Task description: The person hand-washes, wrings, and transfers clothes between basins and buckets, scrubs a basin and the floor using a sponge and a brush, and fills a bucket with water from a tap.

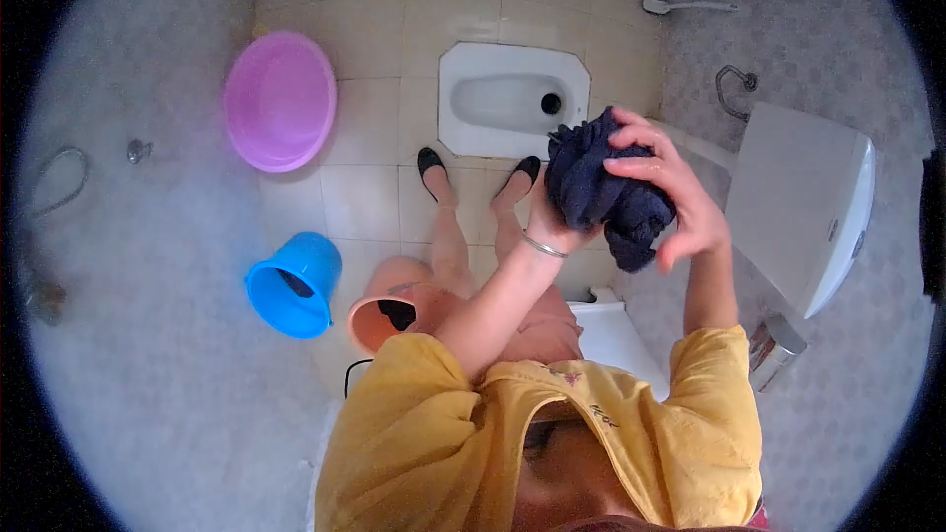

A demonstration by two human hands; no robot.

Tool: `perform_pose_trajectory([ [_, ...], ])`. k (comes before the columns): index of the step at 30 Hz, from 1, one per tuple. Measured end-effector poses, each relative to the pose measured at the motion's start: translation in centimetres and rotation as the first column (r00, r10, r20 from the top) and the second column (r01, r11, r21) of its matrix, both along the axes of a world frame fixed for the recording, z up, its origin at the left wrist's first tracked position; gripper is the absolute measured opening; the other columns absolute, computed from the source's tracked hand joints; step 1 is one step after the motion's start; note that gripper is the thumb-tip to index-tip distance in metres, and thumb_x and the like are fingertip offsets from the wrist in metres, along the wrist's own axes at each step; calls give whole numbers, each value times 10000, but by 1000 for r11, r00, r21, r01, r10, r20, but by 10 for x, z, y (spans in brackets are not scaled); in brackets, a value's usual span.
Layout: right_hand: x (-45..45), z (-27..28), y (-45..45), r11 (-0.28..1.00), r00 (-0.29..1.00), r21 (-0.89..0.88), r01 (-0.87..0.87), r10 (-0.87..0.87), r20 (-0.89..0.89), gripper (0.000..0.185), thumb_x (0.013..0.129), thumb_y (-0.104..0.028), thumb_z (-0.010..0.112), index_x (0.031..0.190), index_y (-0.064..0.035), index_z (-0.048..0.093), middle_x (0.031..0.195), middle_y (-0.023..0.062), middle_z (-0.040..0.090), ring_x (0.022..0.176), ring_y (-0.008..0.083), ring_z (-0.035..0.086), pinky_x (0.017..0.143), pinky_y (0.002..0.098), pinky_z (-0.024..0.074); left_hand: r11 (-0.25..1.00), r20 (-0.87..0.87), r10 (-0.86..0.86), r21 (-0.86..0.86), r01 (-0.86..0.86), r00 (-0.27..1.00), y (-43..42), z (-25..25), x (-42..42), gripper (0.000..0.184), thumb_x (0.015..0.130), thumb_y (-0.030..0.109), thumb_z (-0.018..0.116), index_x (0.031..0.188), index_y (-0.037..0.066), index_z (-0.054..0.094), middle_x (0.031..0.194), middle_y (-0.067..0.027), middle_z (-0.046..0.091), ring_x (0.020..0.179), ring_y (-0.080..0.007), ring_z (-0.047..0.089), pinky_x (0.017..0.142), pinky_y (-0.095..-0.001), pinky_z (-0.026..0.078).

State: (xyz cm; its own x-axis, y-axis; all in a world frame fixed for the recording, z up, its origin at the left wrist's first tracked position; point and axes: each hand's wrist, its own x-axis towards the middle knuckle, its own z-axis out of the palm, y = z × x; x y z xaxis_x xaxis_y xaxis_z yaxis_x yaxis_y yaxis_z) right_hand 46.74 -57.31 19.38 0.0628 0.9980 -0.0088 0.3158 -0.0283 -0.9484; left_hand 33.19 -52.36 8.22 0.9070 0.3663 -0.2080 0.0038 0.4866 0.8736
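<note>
A bunched dark navy cloth [589, 182] is held up in front of me, over the floor near the squat toilet. My left hand [559, 223], with a bangle [544, 246] at the wrist, grips it from below and the left; most of those fingers are hidden behind the fabric. From the right, my right hand [680, 187] curls its fingers over the top of the bundle, its thumb lower down at the right side. One end of the cloth hangs down between the hands.
On the left stand a pink basin [281, 103], a blue bucket [296, 286] and an orange bucket [372, 327], both buckets with something dark inside. A white squat toilet [463, 143] lies ahead. A white cistern [798, 202] and a brush [690, 7] are on the right.
</note>
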Motion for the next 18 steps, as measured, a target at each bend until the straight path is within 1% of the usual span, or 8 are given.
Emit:
perform_pose_trajectory([
  [2,-12,13,0,998,991,-26,65,-61,120,753,472,-562,663,1026,-70,529,1273,185,277,1179,391,231,928,475,240,823,86,70,-568,-9,994,-6,0,0,443,838,359,253,1176,102,379,1156,-76,444,1065,-220,434,903,-390,356],
  [3,-15,16,0,990,963,-44,132,-118,241,866,373,-616,680,1033,-79,520,1272,193,274,1183,398,215,926,484,236,426,2,88,-904,-36,996,-5,-2,0,440,844,361,248,1181,106,371,1170,-74,430,1071,-225,426,902,-396,355],
  [5,-10,16,3,995,952,-21,98,-88,292,822,389,-580,701,1019,-87,512,1267,211,273,1182,391,227,925,480,241,259,-38,83,-964,-58,996,-1,4,0,417,837,342,291,1160,96,388,1130,-70,456,1041,-207,445,890,-375,364],
  [10,-8,-18,-8,964,985,222,148,-163,50,705,430,-469,753,960,-90,482,1221,231,332,1148,375,299,906,464,282,356,-116,155,-920,-165,981,7,25,5,366,819,295,397,1106,70,428,1028,-62,519,968,-162,493,860,-321,387],
  [13,-32,-28,-17,728,769,249,639,-597,-228,556,536,-410,726,903,-76,475,1139,216,423,1076,371,387,874,455,319,175,-193,218,-957,-233,957,24,31,7,288,787,156,478,1046,33,456,916,-65,564,879,-156,540,814,-302,418],
  [15,-41,-37,-19,520,397,124,845,-456,-797,425,705,-350,589,977,-48,465,1087,176,468,1007,331,436,863,436,335,350,-224,321,-875,-335,920,35,60,14,297,761,95,497,1043,17,446,919,-74,559,871,-168,543,800,-299,423],
  [16,-43,-39,-23,525,399,124,842,-453,-797,425,705,-350,589,977,-48,465,1087,176,468,1007,331,436,863,436,335,494,-244,420,-747,-445,874,38,77,17,316,735,33,517,1039,2,436,922,-84,554,864,-180,545,785,-296,429],
  [18,-45,-47,-32,446,-126,-323,835,-417,-900,377,810,-314,424,1064,-36,436,1096,156,462,974,279,444,877,403,337,739,-160,519,-410,-535,840,37,93,21,404,673,13,583,1036,-12,407,913,-96,545,844,-180,547,736,-296,436],
])
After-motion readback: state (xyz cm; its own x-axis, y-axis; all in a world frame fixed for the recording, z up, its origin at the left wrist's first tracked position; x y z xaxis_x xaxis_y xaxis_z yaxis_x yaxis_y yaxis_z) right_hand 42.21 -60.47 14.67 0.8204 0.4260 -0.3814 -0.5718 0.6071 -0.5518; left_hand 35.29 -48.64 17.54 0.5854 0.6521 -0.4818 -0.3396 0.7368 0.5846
